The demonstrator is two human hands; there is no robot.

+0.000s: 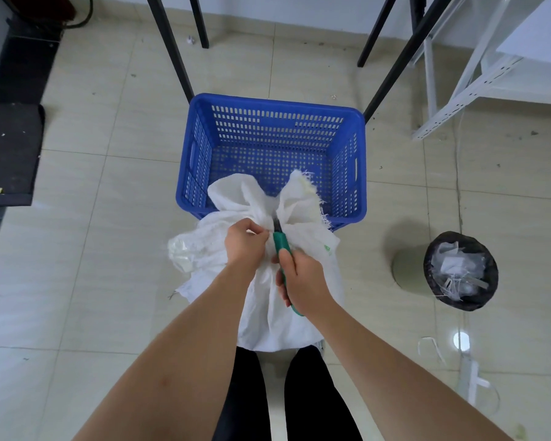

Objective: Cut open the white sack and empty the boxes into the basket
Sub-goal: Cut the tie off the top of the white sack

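Two bare hands work at the gathered neck of a white sack (287, 300), which stands on the tiled floor (102, 249) between the person's legs (312, 393) and a blue basket (360, 173). Left hand (245, 243): fingers pinched together on the bunched fabric just left of the neck, grip clamped on the sack. Right hand (303, 278): grip closed around the green handle of a cutter (281, 243), whose dark blade end points away from the person and meets the sack at the tied neck. Above the neck the sack's frayed mouth fans out in two lobes that overhang the near wall of the basket. Clear plastic (185, 253) bulges from the sack at its left side, and a small green mark shows on its right side. The basket has perforated walls and floor with a handle slot in each side wall; no boxes are visible in it, and the sack's contents cannot be seen. Black table legs (172, 52) stand beyond the basket. A round bin (460, 270) with a black liner, holding white scraps, stands on the floor well to the right. A dark mat (10, 151) lies at far left, and a white metal frame (458, 100) lies at upper right.
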